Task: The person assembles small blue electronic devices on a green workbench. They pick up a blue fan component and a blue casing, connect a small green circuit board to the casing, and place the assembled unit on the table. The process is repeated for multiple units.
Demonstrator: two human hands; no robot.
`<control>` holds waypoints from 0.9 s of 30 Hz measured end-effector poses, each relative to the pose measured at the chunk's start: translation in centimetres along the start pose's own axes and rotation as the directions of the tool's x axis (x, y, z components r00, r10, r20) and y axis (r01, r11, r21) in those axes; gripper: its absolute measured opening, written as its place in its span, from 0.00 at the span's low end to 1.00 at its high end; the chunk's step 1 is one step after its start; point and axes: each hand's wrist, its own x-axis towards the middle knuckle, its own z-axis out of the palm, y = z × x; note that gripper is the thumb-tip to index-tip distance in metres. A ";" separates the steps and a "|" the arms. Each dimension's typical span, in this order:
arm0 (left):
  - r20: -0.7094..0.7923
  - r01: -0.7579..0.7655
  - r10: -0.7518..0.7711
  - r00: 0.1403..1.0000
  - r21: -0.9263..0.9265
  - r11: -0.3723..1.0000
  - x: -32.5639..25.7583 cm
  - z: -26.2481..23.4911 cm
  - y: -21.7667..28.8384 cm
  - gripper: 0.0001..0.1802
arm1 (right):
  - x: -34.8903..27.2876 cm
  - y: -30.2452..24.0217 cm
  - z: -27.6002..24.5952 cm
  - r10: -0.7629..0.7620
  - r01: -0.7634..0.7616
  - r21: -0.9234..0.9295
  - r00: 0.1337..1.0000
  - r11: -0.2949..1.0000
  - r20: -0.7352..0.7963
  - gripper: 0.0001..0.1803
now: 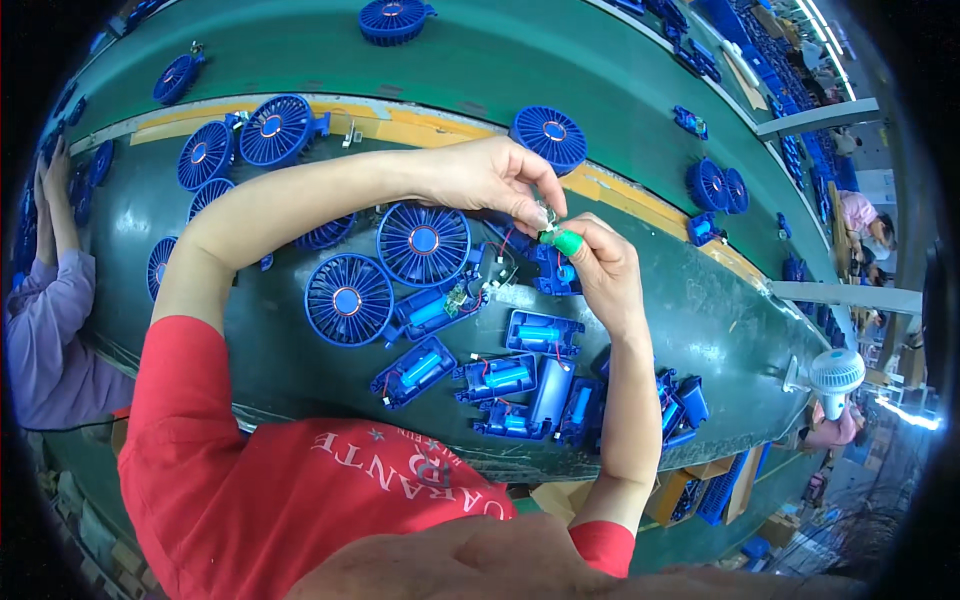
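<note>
My left hand (500, 182) reaches across from the left, thumb and fingers pinched at a small whitish and metallic part (548, 217). My right hand (608, 268) pinches at the same part from the right, with green tape (568, 243) around one fingertip. The part's exact kind is too small to tell. Just below lie thin red and black wires and an open blue handle housing (556, 272). Two blue round fan heads (424, 240) (348, 300) lie left of my hands, one joined to an opened handle with a blue battery cell (430, 312) and a small circuit board.
Several open handle housings with battery cells (497, 377) lie nearer me on the dark green table (720, 340). More fan heads (275, 130) are at the left. Beyond a yellow-edged strip, a green conveyor belt (470, 75) carries fan parts. A co-worker's sleeve (55, 335) shows at far left.
</note>
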 end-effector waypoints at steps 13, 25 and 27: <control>0.018 -0.031 0.031 0.999 -0.035 0.999 0.2 -0.5 -0.6 0.12 | 1.6 -0.5 -0.3 -0.059 0.068 -0.113 0.995 0.991 0.084 0.08; -0.236 0.451 0.749 0.619 0.887 -0.093 -0.1 -9.5 0.6 0.22 | 3.1 3.2 -2.7 -0.489 0.262 -0.706 0.862 0.657 -0.135 0.23; -0.319 0.507 0.685 0.655 0.858 -0.086 -0.4 -11.4 0.0 0.28 | 2.4 0.5 -0.1 -0.357 0.437 -0.577 0.899 0.690 0.254 0.22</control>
